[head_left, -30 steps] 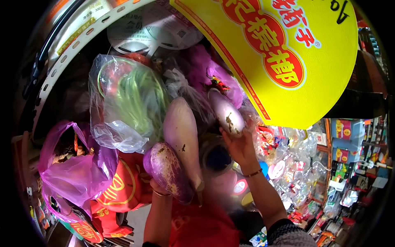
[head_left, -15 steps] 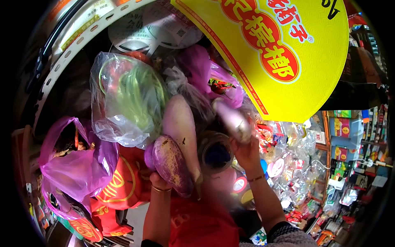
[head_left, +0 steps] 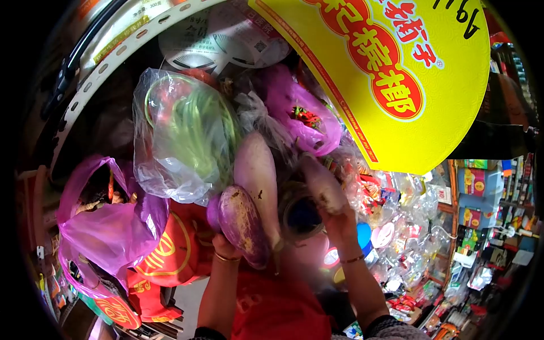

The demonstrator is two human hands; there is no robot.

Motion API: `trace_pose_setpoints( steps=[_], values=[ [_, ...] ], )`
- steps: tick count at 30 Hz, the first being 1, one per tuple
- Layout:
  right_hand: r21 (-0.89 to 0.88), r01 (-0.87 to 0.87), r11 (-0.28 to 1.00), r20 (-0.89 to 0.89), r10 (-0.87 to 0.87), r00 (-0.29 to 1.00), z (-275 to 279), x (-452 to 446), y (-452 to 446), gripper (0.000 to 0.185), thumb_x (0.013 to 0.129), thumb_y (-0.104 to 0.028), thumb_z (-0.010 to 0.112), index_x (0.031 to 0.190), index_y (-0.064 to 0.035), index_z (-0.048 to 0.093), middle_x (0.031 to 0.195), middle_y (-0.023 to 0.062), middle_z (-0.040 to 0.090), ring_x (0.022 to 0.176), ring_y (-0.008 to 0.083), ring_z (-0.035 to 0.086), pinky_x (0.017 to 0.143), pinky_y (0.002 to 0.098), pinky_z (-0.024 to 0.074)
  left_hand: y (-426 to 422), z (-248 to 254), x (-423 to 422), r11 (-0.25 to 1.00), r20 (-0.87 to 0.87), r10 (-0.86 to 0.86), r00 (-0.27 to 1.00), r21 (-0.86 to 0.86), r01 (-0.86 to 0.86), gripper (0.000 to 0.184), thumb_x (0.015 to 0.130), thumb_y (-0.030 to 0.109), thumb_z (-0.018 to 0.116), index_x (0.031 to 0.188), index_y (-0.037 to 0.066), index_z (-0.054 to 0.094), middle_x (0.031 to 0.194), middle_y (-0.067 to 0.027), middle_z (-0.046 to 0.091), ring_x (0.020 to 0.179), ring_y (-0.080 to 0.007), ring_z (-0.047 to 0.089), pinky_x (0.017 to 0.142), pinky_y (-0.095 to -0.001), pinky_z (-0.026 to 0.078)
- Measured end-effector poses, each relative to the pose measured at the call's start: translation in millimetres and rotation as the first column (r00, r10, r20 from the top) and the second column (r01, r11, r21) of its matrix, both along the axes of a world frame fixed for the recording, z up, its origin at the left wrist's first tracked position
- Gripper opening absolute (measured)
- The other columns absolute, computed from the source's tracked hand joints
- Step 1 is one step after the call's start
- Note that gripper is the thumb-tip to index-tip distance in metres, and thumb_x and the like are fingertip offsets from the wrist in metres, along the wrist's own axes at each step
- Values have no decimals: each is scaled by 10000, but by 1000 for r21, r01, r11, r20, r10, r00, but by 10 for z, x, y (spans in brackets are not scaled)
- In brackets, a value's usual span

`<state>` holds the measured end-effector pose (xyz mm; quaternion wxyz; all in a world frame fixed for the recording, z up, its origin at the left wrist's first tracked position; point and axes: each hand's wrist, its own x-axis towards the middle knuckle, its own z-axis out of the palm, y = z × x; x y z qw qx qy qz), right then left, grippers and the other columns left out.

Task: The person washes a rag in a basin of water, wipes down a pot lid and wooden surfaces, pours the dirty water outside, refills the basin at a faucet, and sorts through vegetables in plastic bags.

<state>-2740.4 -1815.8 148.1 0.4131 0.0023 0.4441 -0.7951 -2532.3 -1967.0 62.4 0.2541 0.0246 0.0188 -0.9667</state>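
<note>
My right hand (head_left: pixel 340 226) is closed around the lower end of a pale purple eggplant (head_left: pixel 322 184), which tilts up and to the left. My left hand (head_left: pixel 225 247) supports several eggplants; its fingers are mostly hidden behind them. Among these are a mottled purple one (head_left: pixel 243 225) in front and a long pale one (head_left: pixel 255 178) behind it. A clear bag of green stalks (head_left: pixel 195 133) lies just above them. Beyond the right-hand eggplant, a pink-purple bag (head_left: pixel 283 102) lies open with small red and green peppers (head_left: pixel 306 117) showing.
A yellow fan-shaped sign (head_left: pixel 396 73) hangs at the upper right. A purple bag (head_left: pixel 107 232) and red bags (head_left: pixel 170 252) are on the left. A round jar (head_left: pixel 301 218) stands between my hands. Clear packets (head_left: pixel 413 226) and shelves (head_left: pixel 481 198) fill the right side.
My right hand has moved down and slightly right with its eggplant, away from the pink-purple bag, whose peppers now show more. The left-hand eggplants have shifted slightly.
</note>
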Motion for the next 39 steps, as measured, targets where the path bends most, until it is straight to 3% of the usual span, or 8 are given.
trace_pose_setpoints(
  steps=[3, 15, 21, 27, 30, 33, 35, 39],
  values=[
    [-38, 158, 987, 259, -143, 955, -39, -51, 148, 542, 790, -171, 544, 1278, -57, 338, 1272, 116, 398, 1161, 255, 407, 964, 413, 359, 16, 71, 12, 1000, -14, 29, 999, -10, -29, 858, 622, 303, 745, 1308, 50, 296, 1269, -114, 434, 1141, -263, 446, 966, -405, 371],
    [-34, -251, 967, -135, 245, 960, -266, -125, -775, 615, 752, -97, 570, 1306, -108, 303, 1290, 82, 354, 1169, 228, 382, 936, 378, 352, 116, 64, 43, 996, 141, 90, 986, -3, -91, 863, 614, 311, 753, 1308, 62, 303, 1269, -107, 434, 1156, -255, 430, 979, -401, 355],
    [531, -179, 828, -749, 558, 358, -417, -76, -1439, 522, 741, -106, 654, 1207, -49, 426, 1200, 108, 435, 1056, 180, 462, 826, 280, 426, 44, 124, 302, 978, 287, 203, 936, -22, -205, 861, 613, 305, 754, 1307, 63, 306, 1267, -107, 436, 1153, -255, 434, 979, -401, 355],
    [315, 365, 876, -902, 396, -171, -35, -810, -1405, 302, 759, -151, 650, 1020, -21, 569, 902, 127, 596, 882, 207, 565, 776, 304, 442, 0, 66, 413, 969, 370, 234, 899, -11, -248, 858, 611, 299, 755, 1306, 63, 309, 1266, -108, 438, 1149, -256, 437, 979, -402, 355],
    [442, 408, 799, -894, 431, 124, -256, -1529, -1344, 464, 776, -237, 657, 1103, 44, 486, 1043, 159, 558, 953, 227, 536, 833, 318, 425, 20, 43, 411, 968, 396, 225, 890, 11, -249, 857, 611, 296, 755, 1305, 63, 311, 1265, -108, 439, 1148, -256, 439, 979, -402, 355],
    [581, 444, 682, -795, 593, 129, -171, -1559, -1507, 516, 761, -265, 670, 1124, 43, 471, 1072, 172, 550, 986, 236, 528, 850, 321, 419, 28, 17, 409, 969, 434, 211, 876, 23, -245, 855, 610, 293, 756, 1304, 63, 312, 1264, -108, 440, 1146, -256, 440, 979, -403, 355],
    [565, 563, 603, -609, 765, -209, -222, -1555, -1556, 477, 790, -293, 617, 1115, 30, 482, 1101, 206, 535, 971, 298, 545, 835, 322, 432, 35, -5, 397, 969, 452, 202, 869, 37, -244, 855, 609, 291, 756, 1304, 63, 313, 1263, -108, 441, 1145, -256, 442, 979, -403, 355],
    [741, 334, 583, -591, 802, -86, -209, -1751, -1632, 387, 809, -240, 584, 1091, 15, 510, 1081, 189, 549, 958, 295, 548, 831, 323, 434, 42, -34, 380, 969, 486, 190, 853, 47, -243, 853, 609, 287, 757, 1303, 63, 315, 1262, -108, 442, 1143, -257, 444, 979, -404, 355]
  ],
)
